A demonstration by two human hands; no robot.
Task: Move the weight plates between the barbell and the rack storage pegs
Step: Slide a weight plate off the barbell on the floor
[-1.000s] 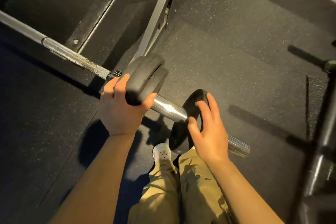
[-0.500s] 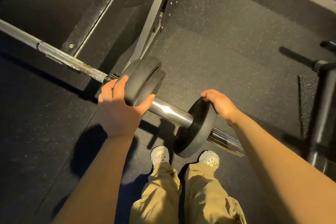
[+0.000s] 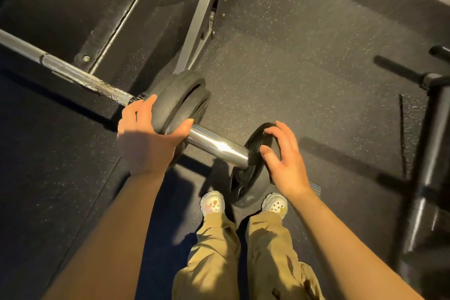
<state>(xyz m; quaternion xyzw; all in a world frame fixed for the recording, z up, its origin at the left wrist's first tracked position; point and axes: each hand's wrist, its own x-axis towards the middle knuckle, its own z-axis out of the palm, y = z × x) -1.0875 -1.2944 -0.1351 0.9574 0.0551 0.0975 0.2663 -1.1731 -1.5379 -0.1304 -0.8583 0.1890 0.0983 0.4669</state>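
Note:
A chrome barbell (image 3: pixel 216 145) runs from the upper left down to the lower right, above the dark rubber floor. Two black rubber plates (image 3: pixel 179 97) sit side by side at the inner end of its sleeve. My left hand (image 3: pixel 146 139) grips their near rim, fingers behind and thumb in front. A thinner black plate (image 3: pixel 246 178) sits further out on the sleeve. My right hand (image 3: pixel 283 156) rests over its outer face and top rim with spread, bent fingers. The tip of the sleeve (image 3: pixel 315 187) shows past my right wrist.
A black rack upright (image 3: pixel 426 153) with storage pegs (image 3: pixel 399 70) stands at the right. A grey metal frame leg (image 3: pixel 202 19) and a black platform edge (image 3: pixel 121 19) lie beyond the bar. My two feet (image 3: pixel 243 204) in light clogs stand right under the outer plate.
My right hand has gone from the outer plate's top rim to lie over its outer face. The left hand keeps its grip on the inner plates. The view has shifted slightly.

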